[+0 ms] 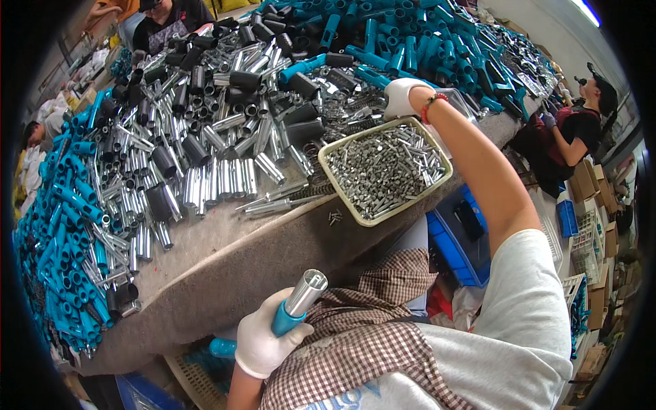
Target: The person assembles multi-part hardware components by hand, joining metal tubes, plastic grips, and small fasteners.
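Observation:
My left hand (265, 342), in a white glove, is closed around a teal plastic tubular handle (285, 320). A shiny metal tube (307, 290) sticks up out of its top, and the handle's other teal end (223, 348) shows beyond my wrist. My right hand (403, 98), gloved in white too, reaches far across the table, just past a cream tray (369, 220) of small metal pins. Teal parts (372, 76) lie right by its fingers. Those fingers are turned away, so what they touch or hold is hidden.
Teal handles (61, 239) heap at the left, with more at the back. Metal tubes (219, 181) and black sleeves (195, 149) cover the middle, beside loose springs (321, 181). A blue bin (451, 249) stands below the table's edge. Other people (581, 137) sit around.

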The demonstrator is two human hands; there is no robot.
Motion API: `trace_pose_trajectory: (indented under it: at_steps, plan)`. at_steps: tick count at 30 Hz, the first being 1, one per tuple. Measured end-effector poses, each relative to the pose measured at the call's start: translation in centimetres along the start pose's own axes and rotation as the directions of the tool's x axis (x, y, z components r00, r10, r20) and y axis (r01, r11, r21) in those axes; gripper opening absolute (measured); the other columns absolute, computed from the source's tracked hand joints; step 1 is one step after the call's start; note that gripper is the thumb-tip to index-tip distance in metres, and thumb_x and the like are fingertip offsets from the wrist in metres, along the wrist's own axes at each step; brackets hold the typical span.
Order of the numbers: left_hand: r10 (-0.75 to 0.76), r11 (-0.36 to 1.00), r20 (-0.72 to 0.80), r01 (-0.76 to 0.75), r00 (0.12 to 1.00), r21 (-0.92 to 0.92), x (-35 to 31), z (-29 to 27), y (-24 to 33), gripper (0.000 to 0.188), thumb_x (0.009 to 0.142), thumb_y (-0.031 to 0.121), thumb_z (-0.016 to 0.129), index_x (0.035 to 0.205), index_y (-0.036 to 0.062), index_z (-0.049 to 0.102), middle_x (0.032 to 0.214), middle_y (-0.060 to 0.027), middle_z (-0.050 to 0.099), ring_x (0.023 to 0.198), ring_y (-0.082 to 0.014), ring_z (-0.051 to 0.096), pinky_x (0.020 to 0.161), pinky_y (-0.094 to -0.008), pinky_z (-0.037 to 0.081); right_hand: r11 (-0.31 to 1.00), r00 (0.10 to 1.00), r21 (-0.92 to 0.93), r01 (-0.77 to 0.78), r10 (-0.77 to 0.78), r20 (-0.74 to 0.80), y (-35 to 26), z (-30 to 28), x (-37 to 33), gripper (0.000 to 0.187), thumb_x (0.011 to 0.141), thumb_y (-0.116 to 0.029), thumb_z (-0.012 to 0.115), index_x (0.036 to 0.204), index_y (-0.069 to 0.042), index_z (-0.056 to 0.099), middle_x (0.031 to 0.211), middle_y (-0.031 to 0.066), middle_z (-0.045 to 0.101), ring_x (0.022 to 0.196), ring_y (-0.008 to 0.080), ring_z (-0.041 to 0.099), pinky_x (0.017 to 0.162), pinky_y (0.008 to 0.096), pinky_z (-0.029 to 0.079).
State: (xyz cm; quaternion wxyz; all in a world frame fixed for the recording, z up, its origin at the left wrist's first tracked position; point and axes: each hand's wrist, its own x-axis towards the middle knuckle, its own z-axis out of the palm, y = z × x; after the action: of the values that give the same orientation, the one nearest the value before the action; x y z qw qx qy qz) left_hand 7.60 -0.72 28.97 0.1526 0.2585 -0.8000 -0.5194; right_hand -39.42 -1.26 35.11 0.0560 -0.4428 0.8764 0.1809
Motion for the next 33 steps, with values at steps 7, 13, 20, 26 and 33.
trace_pose_trajectory:
  at_steps: [7, 13, 20, 26, 33]
  plan:
    - [0.015, 0.999, 0.006, -0.015, 1.000, 0.045, -0.8, 0.3, -0.9, 0.052, 0.076, 0.030, 0.078, 0.118, 0.0055, 0.059, 0.102, -0.0138, 0.068, 0.091, -0.0267, 0.068, 0.079, -0.0342, 0.052, 0.789, 0.938, 0.573, 0.225, -0.017, -0.345, 2.6, 1.1, -2.2, 0.038, 0.078, -0.033, 0.065, 0.102, -0.004, 0.070, 0.091, 0.0112, 0.069, 0.081, 0.0225, 0.065, 0.077, 0.0332, 0.052]
    - [0.080, 0.997, 0.036, -0.080, 0.996, 0.001, 0.0, 0.1, -0.8, 0.061, 0.082, 0.043, 0.070, 0.126, 0.0039, 0.053, 0.105, -0.0174, 0.067, 0.098, -0.0308, 0.067, 0.083, -0.0340, 0.052, 0.307, 0.798, 0.746, 0.591, -0.357, -0.485, -5.2, -2.2, -13.3, 0.025, 0.084, -0.011, 0.060, 0.106, -0.001, 0.066, 0.095, 0.0030, 0.066, 0.082, 0.0108, 0.061, 0.073, 0.0243, 0.050]
    - [0.052, 0.999, 0.064, -0.053, 0.997, 0.012, 0.1, 0.1, -1.0, 0.055, 0.075, 0.024, 0.072, 0.125, 0.0066, 0.056, 0.108, -0.0172, 0.067, 0.098, -0.0325, 0.066, 0.084, -0.0356, 0.052, 0.258, 0.469, 0.403, 0.878, -0.625, -0.624, -11.6, -0.7, -20.5, 0.028, 0.069, -0.007, 0.074, 0.097, -0.009, 0.068, 0.093, 0.0081, 0.062, 0.082, 0.0250, 0.065, 0.070, 0.0334, 0.053]
    - [0.027, 1.000, 0.118, -0.027, 0.993, 0.001, -0.5, -0.4, -1.3, 0.056, 0.075, 0.027, 0.072, 0.125, 0.0088, 0.057, 0.106, -0.0168, 0.067, 0.095, -0.0328, 0.067, 0.082, -0.0366, 0.052, 0.171, 0.419, 0.422, 0.891, -0.669, -0.614, -13.0, 0.9, -20.7, 0.029, 0.072, -0.009, 0.075, 0.100, -0.010, 0.067, 0.096, 0.0080, 0.061, 0.081, 0.0263, 0.064, 0.069, 0.0347, 0.053]
    - [0.116, 0.985, 0.094, -0.127, 0.989, 0.114, -1.0, -0.5, -2.1, 0.053, 0.076, 0.032, 0.073, 0.123, 0.0130, 0.058, 0.096, -0.0127, 0.067, 0.084, -0.0307, 0.068, 0.073, -0.0360, 0.053, 0.181, 0.449, 0.466, 0.866, -0.691, -0.566, -13.4, 1.6, -20.7, 0.030, 0.071, -0.013, 0.078, 0.099, -0.009, 0.068, 0.091, 0.0077, 0.064, 0.077, 0.0263, 0.065, 0.067, 0.0342, 0.054]
